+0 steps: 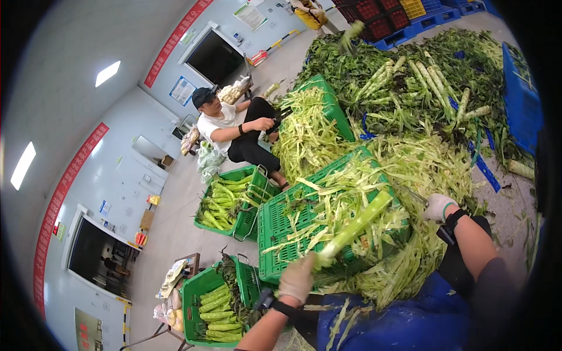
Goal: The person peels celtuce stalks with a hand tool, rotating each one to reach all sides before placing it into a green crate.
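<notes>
A pale green celtuce stem (358,227) slants over an upturned green crate (281,225), its near end in the closed grip of my gloved left hand (297,279). My right hand (440,207), also in a white glove, is closed around a thin metal peeling blade (414,195), only partly visible. The blade sits apart from the stem, right of its far end. Long peel strips (357,181) cover the crate top and heap on the floor around it. A blue apron (398,319) spreads over my lap.
Green crates of peeled celtuce stand at left (222,202) and lower left (216,310). A co-worker (225,126) sits opposite by another peel-covered crate (333,108). A leafy pile with unpeeled stems (430,79) fills the far right, beside a blue crate (518,99).
</notes>
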`<act>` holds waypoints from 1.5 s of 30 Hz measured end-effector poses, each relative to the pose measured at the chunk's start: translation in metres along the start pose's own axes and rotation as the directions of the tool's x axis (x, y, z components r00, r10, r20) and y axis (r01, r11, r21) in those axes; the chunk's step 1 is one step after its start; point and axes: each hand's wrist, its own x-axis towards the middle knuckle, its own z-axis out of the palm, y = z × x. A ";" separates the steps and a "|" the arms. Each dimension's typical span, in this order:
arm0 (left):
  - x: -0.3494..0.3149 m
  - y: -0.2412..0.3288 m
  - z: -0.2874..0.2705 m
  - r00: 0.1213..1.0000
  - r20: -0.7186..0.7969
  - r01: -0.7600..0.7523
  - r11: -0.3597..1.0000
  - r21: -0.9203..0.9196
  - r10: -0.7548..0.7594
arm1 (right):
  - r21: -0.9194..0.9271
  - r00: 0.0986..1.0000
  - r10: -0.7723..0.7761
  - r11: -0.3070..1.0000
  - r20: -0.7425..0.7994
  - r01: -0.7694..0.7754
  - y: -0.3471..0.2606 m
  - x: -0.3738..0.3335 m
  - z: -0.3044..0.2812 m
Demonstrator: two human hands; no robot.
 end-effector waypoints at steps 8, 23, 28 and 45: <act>0.097 0.056 -0.011 0.987 -0.132 -0.102 0.988 -0.114 0.087 | 0.137 0.989 -0.148 0.980 -0.004 0.147 -0.020 -0.004 0.002; 0.141 0.161 -0.023 0.918 -0.380 -0.206 0.955 -0.212 0.114 | 0.117 0.974 -0.226 0.968 0.007 0.224 -0.006 0.011 0.012; 0.130 0.144 -0.031 0.859 -0.489 -0.241 0.963 -0.121 0.154 | 0.305 0.758 -0.457 0.721 -0.465 0.621 -0.033 -0.047 0.022; 0.083 0.180 -0.088 0.673 -0.583 -0.483 0.867 0.120 0.455 | 0.282 0.923 -0.329 0.883 -0.199 0.375 -0.008 -0.017 0.008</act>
